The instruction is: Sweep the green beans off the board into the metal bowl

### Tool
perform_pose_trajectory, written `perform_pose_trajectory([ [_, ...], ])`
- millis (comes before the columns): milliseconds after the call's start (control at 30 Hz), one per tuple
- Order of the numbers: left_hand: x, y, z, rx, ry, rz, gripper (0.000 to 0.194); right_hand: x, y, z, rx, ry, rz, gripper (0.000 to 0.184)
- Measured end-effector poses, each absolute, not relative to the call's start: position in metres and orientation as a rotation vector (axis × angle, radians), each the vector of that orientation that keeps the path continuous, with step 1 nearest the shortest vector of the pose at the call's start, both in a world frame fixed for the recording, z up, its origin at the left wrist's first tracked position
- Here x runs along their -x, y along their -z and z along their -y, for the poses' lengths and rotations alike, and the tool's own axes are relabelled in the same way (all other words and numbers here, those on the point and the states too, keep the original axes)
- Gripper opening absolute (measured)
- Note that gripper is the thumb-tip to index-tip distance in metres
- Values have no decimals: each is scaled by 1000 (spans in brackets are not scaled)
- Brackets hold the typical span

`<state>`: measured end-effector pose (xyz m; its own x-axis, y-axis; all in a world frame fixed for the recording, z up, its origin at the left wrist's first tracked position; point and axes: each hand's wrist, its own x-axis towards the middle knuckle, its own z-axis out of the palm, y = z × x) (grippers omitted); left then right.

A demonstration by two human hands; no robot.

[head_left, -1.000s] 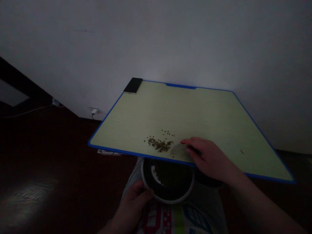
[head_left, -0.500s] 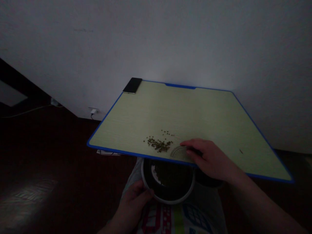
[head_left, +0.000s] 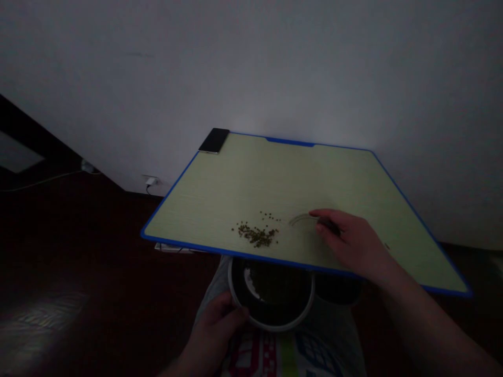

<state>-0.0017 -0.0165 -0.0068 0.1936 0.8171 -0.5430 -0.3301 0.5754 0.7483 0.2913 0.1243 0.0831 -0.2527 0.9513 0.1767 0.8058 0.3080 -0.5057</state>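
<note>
While the left hand [head_left: 218, 327] pinches the rim of the dark bowl [head_left: 271, 314] between its fingers at lower center, the right hand [head_left: 351, 238], right of center, grips the clear curved scraper [head_left: 304, 217] in its fingers above the bench [head_left: 306, 178]. Small brown grains [head_left: 257, 234] lie scattered on the bench just left of the scraper, and a phone [head_left: 214, 140] rests at its upper-left corner.

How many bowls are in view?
2: the pale-rimmed bowl in the left hand; apparently also a dark bowl right of it, partly hidden by the tabletop. Others may be hidden.
</note>
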Motion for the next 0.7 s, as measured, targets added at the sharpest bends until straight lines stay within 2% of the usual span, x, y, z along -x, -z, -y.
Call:
perform_pose_trajectory([
  [267,3,3,20,-504,-880,-1047,12,-269,-87,-206,1652,-362,2281,31],
  [700,2,4,22,-518,-866,-1040,18,-202,-100,-220,1614,-529,2525,37],
])
